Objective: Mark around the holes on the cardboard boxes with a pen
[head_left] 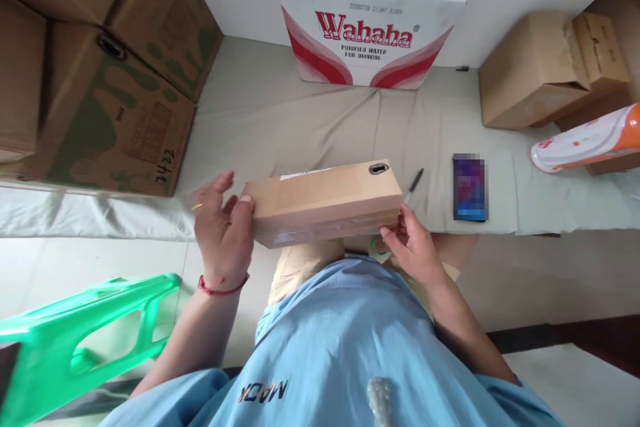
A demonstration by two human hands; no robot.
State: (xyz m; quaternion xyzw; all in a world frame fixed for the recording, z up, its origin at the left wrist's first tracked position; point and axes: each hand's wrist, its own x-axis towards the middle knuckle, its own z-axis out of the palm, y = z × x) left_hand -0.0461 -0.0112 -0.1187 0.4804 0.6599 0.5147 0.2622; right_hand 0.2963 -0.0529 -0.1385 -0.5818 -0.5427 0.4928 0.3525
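A long, narrow cardboard box (pixel 320 197) is held level in front of my body, near the table's front edge. It has a dark oval hole at its right end and shiny clear tape along its lower side. My left hand (pixel 223 230) is at the left end, thumb pressed on the corner and the other fingers partly spread behind. At the lower right corner, my right hand (pixel 411 247) grips the box between thumb and fingers; some fingertips are hidden. A pen (pixel 415 181) lies just beyond my right hand, with a phone (pixel 470 187) farther right.
Large cardboard cartons (pixel 125 107) are stacked at the left. A white and red Wahaha water carton (pixel 370 27) stands at the back. Smaller brown boxes (pixel 530 73) and a white-orange cylinder (pixel 585 140) sit at the right. A green plastic stool (pixel 90 327) stands on the floor, lower left.
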